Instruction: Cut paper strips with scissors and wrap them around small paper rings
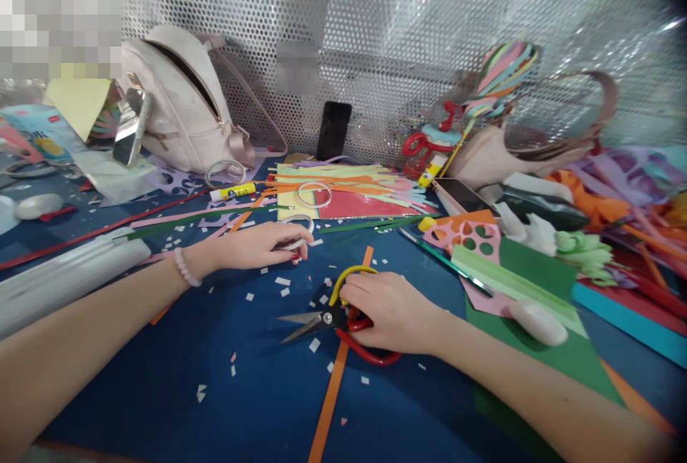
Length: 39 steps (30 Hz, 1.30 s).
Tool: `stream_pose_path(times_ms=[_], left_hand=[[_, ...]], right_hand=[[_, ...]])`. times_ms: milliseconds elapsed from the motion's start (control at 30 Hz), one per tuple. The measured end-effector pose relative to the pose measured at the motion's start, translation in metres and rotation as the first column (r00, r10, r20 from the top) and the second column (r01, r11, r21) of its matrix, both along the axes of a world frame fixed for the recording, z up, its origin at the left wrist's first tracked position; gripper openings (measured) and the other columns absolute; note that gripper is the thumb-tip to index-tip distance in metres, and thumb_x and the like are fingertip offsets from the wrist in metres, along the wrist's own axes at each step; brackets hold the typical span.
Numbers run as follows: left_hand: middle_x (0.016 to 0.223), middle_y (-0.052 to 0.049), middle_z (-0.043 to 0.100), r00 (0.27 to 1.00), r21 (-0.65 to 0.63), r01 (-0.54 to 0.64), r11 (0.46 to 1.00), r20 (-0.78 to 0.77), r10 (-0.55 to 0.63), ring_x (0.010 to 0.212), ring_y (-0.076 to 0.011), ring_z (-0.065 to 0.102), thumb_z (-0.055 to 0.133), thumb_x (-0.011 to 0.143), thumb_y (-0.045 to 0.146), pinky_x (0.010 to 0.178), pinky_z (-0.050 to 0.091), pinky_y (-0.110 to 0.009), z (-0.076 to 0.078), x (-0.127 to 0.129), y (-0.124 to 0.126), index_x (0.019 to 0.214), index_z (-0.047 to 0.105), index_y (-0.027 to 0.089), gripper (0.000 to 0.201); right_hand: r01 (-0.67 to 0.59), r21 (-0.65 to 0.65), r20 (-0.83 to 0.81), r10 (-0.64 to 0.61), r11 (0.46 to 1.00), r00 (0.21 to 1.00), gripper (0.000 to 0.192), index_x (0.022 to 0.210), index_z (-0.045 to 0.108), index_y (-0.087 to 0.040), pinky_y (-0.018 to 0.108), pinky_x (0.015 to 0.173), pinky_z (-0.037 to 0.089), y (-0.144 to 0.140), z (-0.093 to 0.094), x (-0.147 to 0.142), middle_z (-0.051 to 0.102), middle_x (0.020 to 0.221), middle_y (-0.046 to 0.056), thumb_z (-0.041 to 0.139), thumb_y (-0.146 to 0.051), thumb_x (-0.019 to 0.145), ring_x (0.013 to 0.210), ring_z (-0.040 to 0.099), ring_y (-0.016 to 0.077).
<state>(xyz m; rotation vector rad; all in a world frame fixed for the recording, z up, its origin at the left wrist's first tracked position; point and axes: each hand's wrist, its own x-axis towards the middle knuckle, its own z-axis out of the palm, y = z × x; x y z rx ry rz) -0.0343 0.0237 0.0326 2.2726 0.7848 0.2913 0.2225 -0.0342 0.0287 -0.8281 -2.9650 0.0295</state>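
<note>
My right hand rests on a pair of scissors with one yellow and one red handle. They lie on the blue tabletop with their blades apart and pointing left, and my fingers curl over the handles. My left hand reaches to the middle of the table and pinches a small white tape roll; a pink bead bracelet sits on that wrist. An orange paper strip runs under the scissors toward me.
Paper scraps litter the blue table. Coloured paper strips and a second tape ring lie behind. A glue stick, pale backpack, black phone, green and pink sheets and a perforated metal wall surround the area.
</note>
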Motion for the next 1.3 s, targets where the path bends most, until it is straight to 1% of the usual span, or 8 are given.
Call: stream_pose_path(times_ms=[133,300,400,467,633,967,1167,1300], left_hand=[[0.102,-0.003,0.060,0.989,-0.164,-0.026,0.986,0.139,0.049,0.080,-0.0110,0.061,0.046,0.086,0.018,0.074,0.046,-0.024,-0.001,0.007,-0.006,0.109,0.045,0.021,0.023],[0.100,-0.003,0.058,0.923,-0.402,0.028,0.915,0.361,0.130,0.081,-0.0108,0.060,0.050,0.082,0.012,0.077,0.047,-0.028,0.000,0.028,-0.025,0.111,0.042,0.021,0.032],[0.096,-0.001,0.056,0.876,-0.498,0.089,0.862,0.451,0.171,0.080,-0.0092,0.058,0.052,0.079,0.008,0.079,0.046,-0.028,0.000,0.040,-0.036,0.110,0.041,0.020,0.035],[0.095,-0.001,0.055,0.845,-0.538,0.124,0.834,0.498,0.195,0.079,-0.0086,0.057,0.051,0.078,0.006,0.078,0.046,-0.028,-0.001,0.046,-0.041,0.109,0.041,0.020,0.035],[0.093,-0.001,0.055,0.844,-0.567,0.110,0.816,0.487,0.224,0.077,-0.0087,0.057,0.052,0.078,0.003,0.074,0.048,-0.027,0.000,0.052,-0.050,0.106,0.042,0.019,0.034],[0.092,0.001,0.055,0.837,-0.566,0.133,0.814,0.503,0.213,0.075,-0.0086,0.057,0.052,0.077,0.002,0.073,0.047,-0.025,0.002,0.055,-0.056,0.105,0.043,0.020,0.034],[0.093,0.000,0.054,0.825,-0.595,0.174,0.785,0.523,0.214,0.073,-0.0076,0.058,0.050,0.078,0.002,0.072,0.047,-0.026,0.004,0.052,-0.051,0.105,0.043,0.019,0.034],[0.094,0.000,0.055,0.824,-0.589,0.165,0.791,0.523,0.218,0.072,-0.0084,0.060,0.051,0.079,0.004,0.073,0.047,-0.028,0.006,0.048,-0.048,0.107,0.042,0.020,0.033]], right_hand=[[-0.054,0.108,-0.083,0.063,0.993,0.995,0.006,0.072,0.053,-0.018,0.026,0.053,0.032,0.001,-0.001,0.001,0.057,0.070,0.002,0.053,-0.023,0.075,0.060,0.048,0.0140],[-0.040,0.370,-0.365,0.185,0.928,0.912,0.015,0.073,0.054,-0.016,0.028,0.063,0.040,0.002,-0.002,0.005,0.056,0.066,0.004,0.043,-0.011,0.082,0.064,0.049,0.0154],[0.005,0.421,-0.473,0.215,0.907,0.855,0.014,0.073,0.055,-0.015,0.029,0.061,0.041,0.000,-0.001,0.006,0.058,0.065,0.005,0.046,-0.010,0.082,0.063,0.049,0.0157],[-0.018,0.442,-0.482,0.254,0.897,0.839,0.013,0.073,0.056,-0.014,0.029,0.061,0.041,-0.003,0.001,0.005,0.059,0.064,0.006,0.048,-0.009,0.081,0.062,0.049,0.0156],[-0.105,0.495,-0.445,0.356,0.862,0.822,0.012,0.076,0.060,-0.012,0.029,0.058,0.040,-0.011,0.007,0.000,0.061,0.062,0.005,0.051,-0.005,0.080,0.061,0.050,0.0151],[-0.137,0.431,-0.428,0.336,0.892,0.839,0.017,0.070,0.058,-0.012,0.030,0.057,0.042,-0.013,0.006,-0.005,0.060,0.059,0.005,0.046,-0.005,0.081,0.056,0.049,0.0149],[-0.141,0.444,-0.409,0.341,0.885,0.847,0.017,0.071,0.058,-0.013,0.029,0.057,0.041,-0.014,0.008,-0.003,0.059,0.059,0.004,0.045,-0.005,0.081,0.055,0.050,0.0146],[-0.126,0.484,-0.421,0.357,0.866,0.834,0.020,0.071,0.057,-0.014,0.028,0.057,0.040,-0.011,0.009,0.000,0.059,0.058,0.003,0.044,-0.005,0.082,0.055,0.050,0.0140]])
